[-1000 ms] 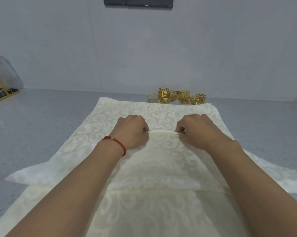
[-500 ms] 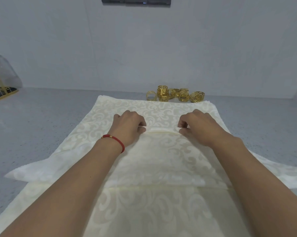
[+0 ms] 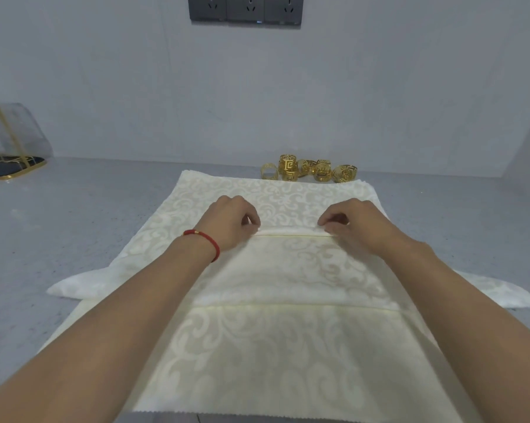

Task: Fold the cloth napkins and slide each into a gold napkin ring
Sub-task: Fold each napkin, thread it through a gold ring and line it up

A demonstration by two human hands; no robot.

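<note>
Grey counter point(image 3: 74, 227) against a pale wall. We see the cream damask napkin point(image 3: 288, 346) spread across it, near edge doubled over. Left hand point(image 3: 230, 224) and right hand point(image 3: 353, 225) each pinch the fold's hem with curled fingers. Gold napkin rings point(image 3: 311, 171) cluster just beyond the napkin's far edge. Red bracelet point(image 3: 207, 241) on left wrist.

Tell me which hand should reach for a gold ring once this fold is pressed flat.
Probably the right hand: the gold napkin rings sit just beyond the napkin on that side. The left hand, also pinching the fold, lies farther off.
</note>
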